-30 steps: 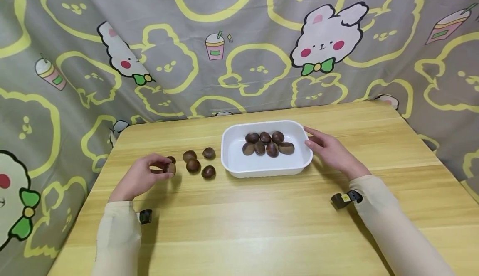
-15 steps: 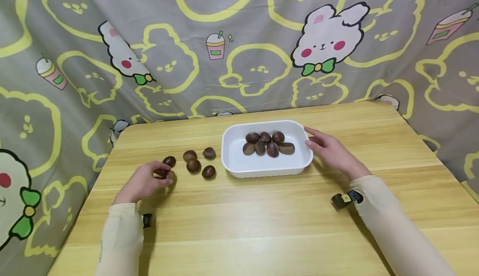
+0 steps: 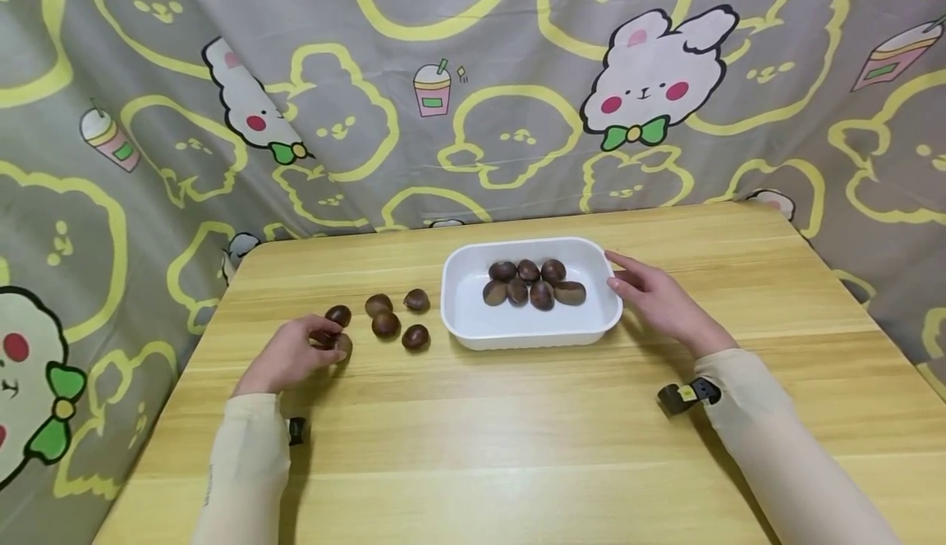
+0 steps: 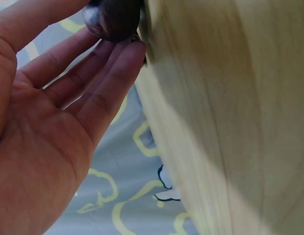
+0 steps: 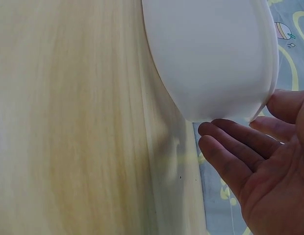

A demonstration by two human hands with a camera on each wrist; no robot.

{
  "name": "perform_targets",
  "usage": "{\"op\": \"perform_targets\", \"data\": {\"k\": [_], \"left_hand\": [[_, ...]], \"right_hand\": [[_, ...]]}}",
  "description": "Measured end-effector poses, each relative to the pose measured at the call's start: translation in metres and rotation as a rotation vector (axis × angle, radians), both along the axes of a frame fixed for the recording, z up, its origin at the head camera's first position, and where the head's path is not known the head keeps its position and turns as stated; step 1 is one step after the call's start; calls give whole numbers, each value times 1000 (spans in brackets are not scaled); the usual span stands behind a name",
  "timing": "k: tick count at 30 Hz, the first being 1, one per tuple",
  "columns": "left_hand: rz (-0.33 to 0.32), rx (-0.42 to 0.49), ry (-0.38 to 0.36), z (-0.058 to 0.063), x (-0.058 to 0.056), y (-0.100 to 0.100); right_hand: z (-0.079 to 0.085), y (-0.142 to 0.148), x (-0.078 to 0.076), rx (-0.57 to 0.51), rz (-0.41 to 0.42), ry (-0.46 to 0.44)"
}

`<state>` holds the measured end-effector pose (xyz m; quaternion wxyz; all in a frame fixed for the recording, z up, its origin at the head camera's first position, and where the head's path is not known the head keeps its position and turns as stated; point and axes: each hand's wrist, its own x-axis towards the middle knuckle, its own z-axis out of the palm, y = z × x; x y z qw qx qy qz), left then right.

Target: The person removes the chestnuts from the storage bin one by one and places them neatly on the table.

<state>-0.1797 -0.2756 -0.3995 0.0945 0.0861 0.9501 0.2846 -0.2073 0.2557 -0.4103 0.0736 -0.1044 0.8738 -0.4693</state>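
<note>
In the head view my left hand (image 3: 288,354) is at the left of the table. Its thumb and fingertips pinch a brown chestnut (image 3: 343,346), which the fingers partly cover. The left wrist view shows the dark chestnut (image 4: 113,18) at the tips of that hand. Just beyond the fingers lies another chestnut (image 3: 338,315). My right hand (image 3: 658,299) touches the right end of a white plastic tray (image 3: 458,325) with fairly straight fingers. From the right wrist, the fingertips (image 5: 211,142) rest by the tray's end wall and the thumb is at its rim.
Several chestnuts (image 3: 385,324) lie loose between my left hand and the tray. More chestnuts (image 3: 542,295) sit inside the tray in two rough rows. The wooden table (image 3: 473,438) ends at a patterned grey curtain (image 3: 517,192) behind.
My left hand has shifted slightly toward me and right, and the pinched chestnut is lower, with the chestnut beyond it more exposed. The right hand and tray stay put.
</note>
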Motion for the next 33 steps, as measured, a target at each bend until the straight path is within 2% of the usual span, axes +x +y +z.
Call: {"op": "perform_targets", "data": {"k": [12,16,21,26,30,33], "left_hand": [[1,-9,-21,3,3,2],[26,-27,-34,9,6,4],[54,-43,-10,25,11,10],[41,20,87,40,7,30],[1,127,163,46,-2,58],[-30,218,188,51,-10,82]], "right_hand": [[0,1,1,-1,-5,4],[1,0,2,-2,-5,8],[1,0,2,-1,2,8],[1,0,2,-7,-2,4],[0,0,2,-16,-5,7],[-2,1,2,-23,-7,11]]}}
